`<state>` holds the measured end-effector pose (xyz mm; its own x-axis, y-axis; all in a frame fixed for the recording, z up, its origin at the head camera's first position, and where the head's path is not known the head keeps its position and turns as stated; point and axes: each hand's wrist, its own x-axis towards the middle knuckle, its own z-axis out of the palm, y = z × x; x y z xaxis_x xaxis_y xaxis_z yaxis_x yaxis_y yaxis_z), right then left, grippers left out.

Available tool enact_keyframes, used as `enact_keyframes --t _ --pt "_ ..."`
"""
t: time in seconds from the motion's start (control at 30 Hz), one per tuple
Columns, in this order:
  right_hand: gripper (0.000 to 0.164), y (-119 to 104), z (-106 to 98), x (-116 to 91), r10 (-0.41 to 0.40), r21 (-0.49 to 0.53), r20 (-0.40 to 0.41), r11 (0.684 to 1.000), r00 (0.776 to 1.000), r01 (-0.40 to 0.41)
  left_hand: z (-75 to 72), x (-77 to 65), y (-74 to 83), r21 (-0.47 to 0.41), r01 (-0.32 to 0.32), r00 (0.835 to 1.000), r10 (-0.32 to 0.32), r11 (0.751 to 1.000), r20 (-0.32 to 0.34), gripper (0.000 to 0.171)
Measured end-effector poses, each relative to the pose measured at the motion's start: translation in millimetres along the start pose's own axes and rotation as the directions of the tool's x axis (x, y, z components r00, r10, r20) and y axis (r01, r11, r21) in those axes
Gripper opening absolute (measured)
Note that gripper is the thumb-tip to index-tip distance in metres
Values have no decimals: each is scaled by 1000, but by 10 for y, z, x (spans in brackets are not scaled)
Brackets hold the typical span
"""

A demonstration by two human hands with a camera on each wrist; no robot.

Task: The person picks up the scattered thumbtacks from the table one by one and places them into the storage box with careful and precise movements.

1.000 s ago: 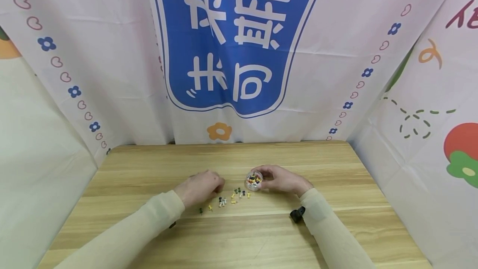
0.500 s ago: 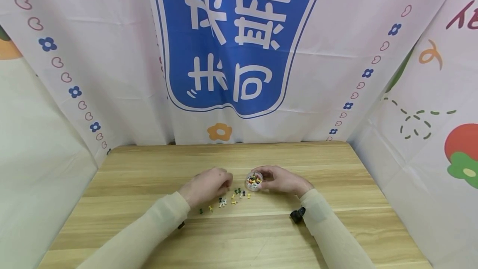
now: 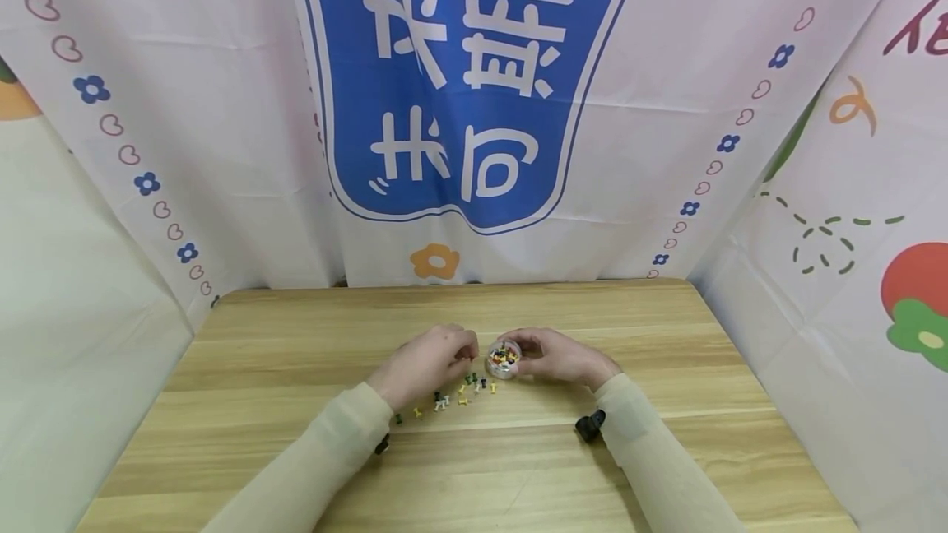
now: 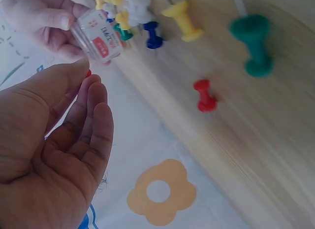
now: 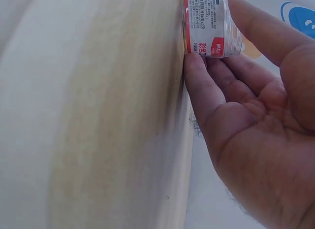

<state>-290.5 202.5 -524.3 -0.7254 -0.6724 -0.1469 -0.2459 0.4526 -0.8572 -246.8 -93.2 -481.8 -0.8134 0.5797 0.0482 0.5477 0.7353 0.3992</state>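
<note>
My left hand (image 3: 429,362) pinches a red push pin (image 4: 89,73) between thumb and fingertips, just left of the container; most of that pin is hidden by the fingers. With thumb and fingers round its sides, my right hand (image 3: 559,358) holds a small clear round container (image 5: 206,24) upright on the table. Multicoloured push pins fill part of it, seen from above. Between and in front of the hands lie several loose push pins (image 3: 463,400) in yellow, white, green and dark blue. One loose red push pin (image 4: 204,96) shows in the left wrist view.
The wooden table (image 3: 518,467) reaches back to a printed white curtain (image 3: 637,187). Black wrist-worn devices (image 3: 590,426) sit at both cuffs. A green push pin (image 3: 398,418) and a yellow one (image 3: 418,413) lie near the left wrist.
My left hand has moved right and slightly away from me, toward the container, and a bit of red now shows at its fingertips. The right hand and container stay where they were.
</note>
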Motion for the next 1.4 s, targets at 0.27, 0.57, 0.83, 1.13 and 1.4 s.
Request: enact_keyframes --t 0.27,0.57,0.83,1.13,1.4 --pt "59 -6 -5 22 -10 -18 4 1000 1000 10 46 145 80 -51 6 999 -7 999 -31 10" --pt "60 -14 -5 -1 -22 -18 8 1000 1000 22 125 282 139 -81 -4 998 -2 997 -66 7" --pt "59 -20 -7 -7 -14 -26 1 1000 1000 14 200 353 127 -93 -2 997 -4 996 -74 6" --pt "60 -11 -6 -3 -8 -21 3 1000 1000 8 183 356 127 -89 21 997 -27 996 -68 10" --pt "60 -1 -7 4 -10 -19 4 1000 1000 10 64 236 78 -51 47 999 -48 998 -24 9"
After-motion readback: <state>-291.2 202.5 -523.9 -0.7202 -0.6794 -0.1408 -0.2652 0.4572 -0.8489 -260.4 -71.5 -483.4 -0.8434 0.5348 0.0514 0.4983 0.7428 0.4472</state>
